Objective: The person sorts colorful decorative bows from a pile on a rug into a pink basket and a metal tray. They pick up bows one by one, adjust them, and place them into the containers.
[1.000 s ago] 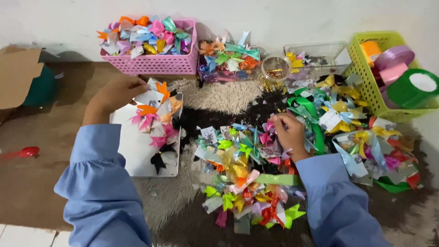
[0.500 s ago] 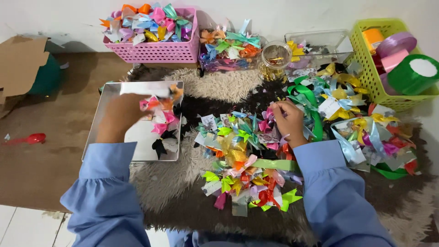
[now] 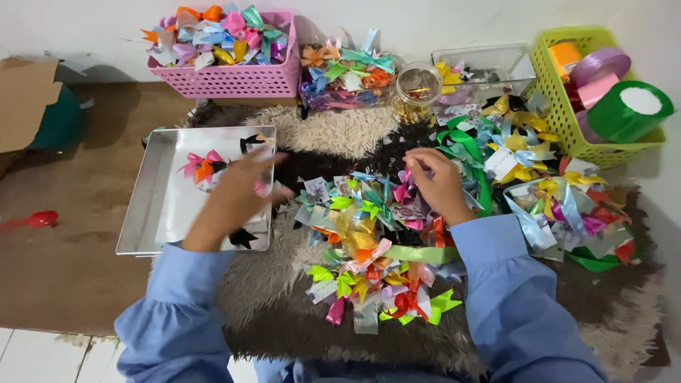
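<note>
Sorting ribbon bows on a shaggy rug.

My left hand (image 3: pixel 237 195) reaches out flat over the right side of the silver tray (image 3: pixel 145 206), fingers spread and loose, gripping nothing; a pink-and-orange bow (image 3: pixel 201 165) lies on the tray just left of it. My right hand (image 3: pixel 436 181) is curled at the far edge of the bow pile (image 3: pixel 369 248), fingertips pinched at small ribbon bits, though what they hold I cannot tell. Beyond stand a pink basket (image 3: pixel 234 74), a small jar (image 3: pixel 418 84) and a green basket (image 3: pixel 567 113) of ribbon rolls.

A brown cardboard box (image 3: pixel 25 99) lies at far left; small white labels (image 3: pixel 501 163) sit among bows
</note>
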